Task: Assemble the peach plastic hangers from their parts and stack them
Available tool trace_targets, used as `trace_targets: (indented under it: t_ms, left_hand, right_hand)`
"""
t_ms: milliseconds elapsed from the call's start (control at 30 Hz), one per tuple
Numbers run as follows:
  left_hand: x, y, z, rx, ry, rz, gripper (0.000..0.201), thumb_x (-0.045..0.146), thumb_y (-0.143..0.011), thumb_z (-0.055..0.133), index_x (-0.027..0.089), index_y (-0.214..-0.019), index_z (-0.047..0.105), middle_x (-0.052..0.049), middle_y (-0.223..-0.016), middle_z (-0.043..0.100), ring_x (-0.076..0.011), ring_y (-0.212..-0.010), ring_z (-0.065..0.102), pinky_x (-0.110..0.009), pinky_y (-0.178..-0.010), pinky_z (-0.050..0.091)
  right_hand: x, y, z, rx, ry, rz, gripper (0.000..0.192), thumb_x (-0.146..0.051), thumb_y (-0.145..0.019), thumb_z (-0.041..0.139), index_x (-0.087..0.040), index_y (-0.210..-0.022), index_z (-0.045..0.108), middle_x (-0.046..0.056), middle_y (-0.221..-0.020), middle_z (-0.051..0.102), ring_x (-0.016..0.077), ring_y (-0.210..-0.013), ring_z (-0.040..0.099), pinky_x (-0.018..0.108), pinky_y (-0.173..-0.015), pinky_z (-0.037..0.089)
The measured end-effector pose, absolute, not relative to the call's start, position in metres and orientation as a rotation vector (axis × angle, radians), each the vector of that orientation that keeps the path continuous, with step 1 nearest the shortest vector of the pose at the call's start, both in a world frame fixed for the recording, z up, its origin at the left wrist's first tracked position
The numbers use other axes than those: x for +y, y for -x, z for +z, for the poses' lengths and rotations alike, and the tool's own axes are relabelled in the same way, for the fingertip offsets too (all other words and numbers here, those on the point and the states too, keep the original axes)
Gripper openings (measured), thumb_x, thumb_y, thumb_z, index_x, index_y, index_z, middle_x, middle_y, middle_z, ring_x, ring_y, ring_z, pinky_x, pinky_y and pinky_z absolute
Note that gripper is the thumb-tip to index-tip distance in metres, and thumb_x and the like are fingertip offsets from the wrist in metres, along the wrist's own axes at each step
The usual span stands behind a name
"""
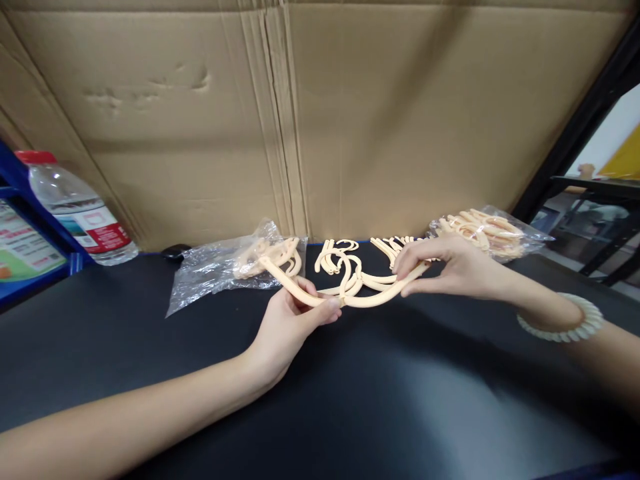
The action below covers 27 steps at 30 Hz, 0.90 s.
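Note:
Between my hands, above the black table, is a cream-coloured frame of curved strips (373, 301), its long front pieces meeting at a joint near the middle. My left hand (287, 320) is closed around the left front strip, thumb pressed beside that joint. The fingers and thumb of my right hand (445, 267) pinch the right end of the front strip. Smaller curved strips loop behind the joint. They partly overlap loose cream pieces (327, 260) lying beyond, so I cannot tell exactly where the frame ends. The strips' material is unclear.
A clear plastic bag (210, 270) with cream pieces lies at the back left, another bag (530, 233) at the back right. Short strips (383, 252) lie between them. A water bottle (85, 213) stands far left. Cardboard (400, 120) walls off the back.

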State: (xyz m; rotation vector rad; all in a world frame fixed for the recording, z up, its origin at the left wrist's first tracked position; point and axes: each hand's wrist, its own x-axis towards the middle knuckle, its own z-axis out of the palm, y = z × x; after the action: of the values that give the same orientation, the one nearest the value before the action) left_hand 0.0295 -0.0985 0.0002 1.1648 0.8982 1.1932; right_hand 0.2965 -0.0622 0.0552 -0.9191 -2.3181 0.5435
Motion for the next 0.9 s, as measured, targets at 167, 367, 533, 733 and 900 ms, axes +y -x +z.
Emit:
trace_targets:
  t_ms: [167, 367, 533, 733, 900]
  left_hand:
    - [-0.101, -0.031, 0.002, 0.997, -1.290, 1.034, 0.029, 0.031, -0.078, 0.075, 0.016, -0.086, 0.051, -0.003, -0.069, 0.071, -0.0136, -0.060, 0.067, -0.025, -0.060, 0.057]
    - [-0.113, -0.030, 0.004, 0.907, -1.701, 0.805, 0.021, 0.030, -0.085, 0.062, 0.017, -0.072, 0.052, -0.005, -0.065, 0.068, -0.0136, -0.054, 0.064, -0.024, -0.053, 0.053]
    - [-0.127, -0.028, 0.006, 0.714, -2.216, 0.768, 0.010, 0.020, -0.087, 0.055, 0.018, -0.077, 0.053, -0.003, -0.067, 0.065, -0.0135, -0.057, 0.062, -0.023, -0.056, 0.052]
    - [-0.130, -0.026, 0.007, 0.592, -2.631, 0.744, 0.009, 0.014, -0.088, 0.048, 0.017, -0.084, 0.055, -0.005, -0.069, 0.064, -0.0148, -0.057, 0.056, -0.026, -0.054, 0.047]
    - [-0.129, -0.027, 0.007, 0.531, -2.742, 0.751, 0.013, 0.012, -0.086, 0.050, 0.017, -0.094, 0.058, -0.011, -0.093, 0.070, -0.0230, -0.087, 0.063, -0.035, -0.081, 0.051]
  right_hand:
    - [-0.051, -0.314, 0.054, -2.319, 0.999, 0.378, 0.022, -0.044, -0.076, 0.072, -0.022, -0.077, 0.069, 0.006, -0.085, 0.073, 0.0221, -0.081, 0.067, 0.035, -0.072, 0.051]
    - [-0.041, -0.337, 0.061, -2.139, 1.088, 0.479, 0.027, -0.047, -0.072, 0.076, -0.021, -0.074, 0.068, 0.009, -0.087, 0.072, 0.0256, -0.086, 0.066, 0.040, -0.077, 0.050]
    - [-0.039, -0.335, 0.057, -2.409, 1.166, 0.511, 0.024, -0.044, -0.076, 0.072, -0.020, -0.075, 0.066, 0.005, -0.082, 0.070, 0.0217, -0.080, 0.064, 0.035, -0.073, 0.048]
    - [-0.044, -0.322, 0.048, -2.709, 1.189, 0.435, 0.028, -0.041, -0.068, 0.078, -0.020, -0.084, 0.069, 0.005, -0.091, 0.066, 0.0219, -0.086, 0.060, 0.034, -0.076, 0.046]
    - [-0.057, -0.304, 0.046, -2.806, 1.079, 0.560, 0.016, -0.036, -0.078, 0.070, -0.021, -0.080, 0.069, 0.002, -0.083, 0.066, 0.0185, -0.079, 0.060, 0.030, -0.072, 0.046]
